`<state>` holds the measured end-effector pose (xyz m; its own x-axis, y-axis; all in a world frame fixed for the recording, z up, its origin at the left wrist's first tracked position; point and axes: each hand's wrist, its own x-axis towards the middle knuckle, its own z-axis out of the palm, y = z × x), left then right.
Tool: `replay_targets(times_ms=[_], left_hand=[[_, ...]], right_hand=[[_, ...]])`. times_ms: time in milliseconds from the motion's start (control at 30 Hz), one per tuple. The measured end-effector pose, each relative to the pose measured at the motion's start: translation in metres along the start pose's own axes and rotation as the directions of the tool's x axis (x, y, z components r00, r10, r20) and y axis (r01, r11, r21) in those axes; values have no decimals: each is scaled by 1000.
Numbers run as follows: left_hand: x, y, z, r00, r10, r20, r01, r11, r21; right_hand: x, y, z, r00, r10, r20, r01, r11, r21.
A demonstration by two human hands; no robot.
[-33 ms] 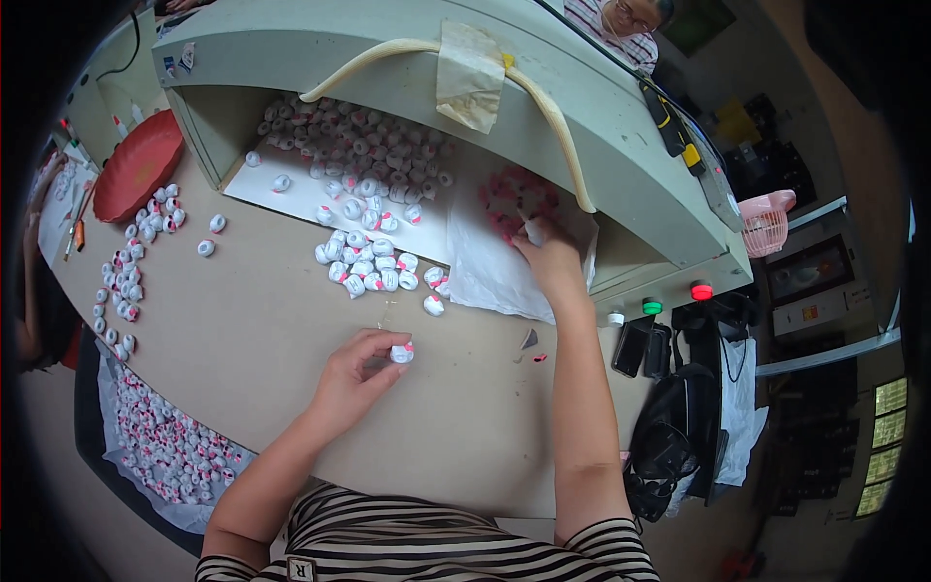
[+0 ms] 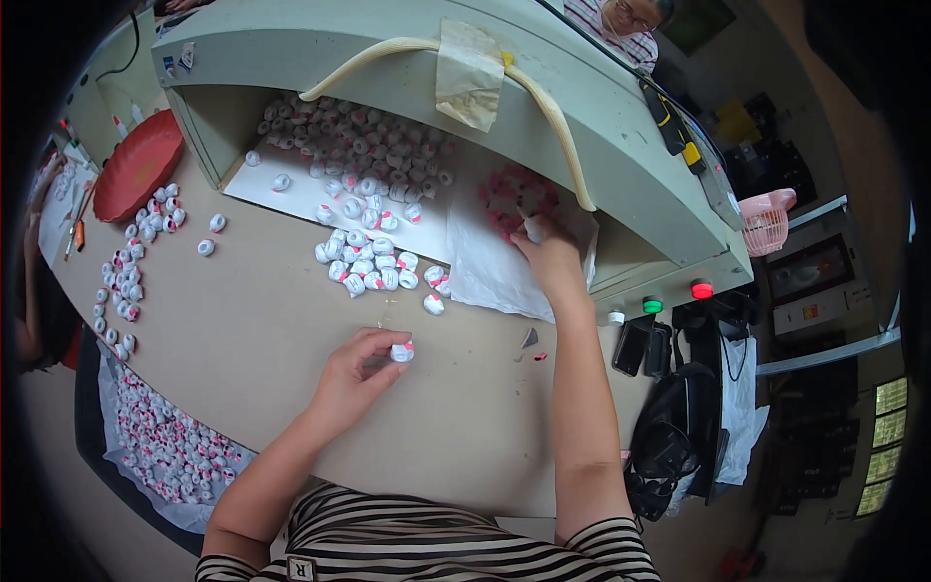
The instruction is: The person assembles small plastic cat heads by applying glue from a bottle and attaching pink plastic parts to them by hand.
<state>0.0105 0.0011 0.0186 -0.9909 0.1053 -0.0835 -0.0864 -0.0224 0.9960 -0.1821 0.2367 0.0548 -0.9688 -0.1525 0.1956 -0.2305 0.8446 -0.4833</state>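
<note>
At our far left we have a red dish (image 2: 139, 167) and a string of white-and-pink pieces (image 2: 124, 276) on the worktop (image 2: 465, 417); nearer the middle, our left hand (image 2: 347, 381) has its fingers clamped on one white piece (image 2: 401, 353), just in front of a loose cluster (image 2: 373, 262). To the right, our right hand (image 2: 551, 260) reaches over a white sheet (image 2: 490, 281) under the hood (image 2: 621, 155), beside pink bits (image 2: 502, 194); we see something white at its fingers, but cannot tell whether they grip it.
</note>
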Motion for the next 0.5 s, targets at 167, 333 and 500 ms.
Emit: replay_targets(times_ms=[167, 333, 500], left_hand=[[0, 0, 2, 1000, 10, 4, -10, 1000, 22], [-3, -6, 1, 998, -41, -53, 33, 990, -137], [-3, -7, -2, 998, -46, -41, 38, 982, -186]], right_hand=[[14, -2, 8, 992, -3, 125, 25, 984, -177], [-3, -16, 2, 995, -97, 40, 101, 988, -116], [-76, -53, -13, 889, 81, 450, -440, 422, 793]])
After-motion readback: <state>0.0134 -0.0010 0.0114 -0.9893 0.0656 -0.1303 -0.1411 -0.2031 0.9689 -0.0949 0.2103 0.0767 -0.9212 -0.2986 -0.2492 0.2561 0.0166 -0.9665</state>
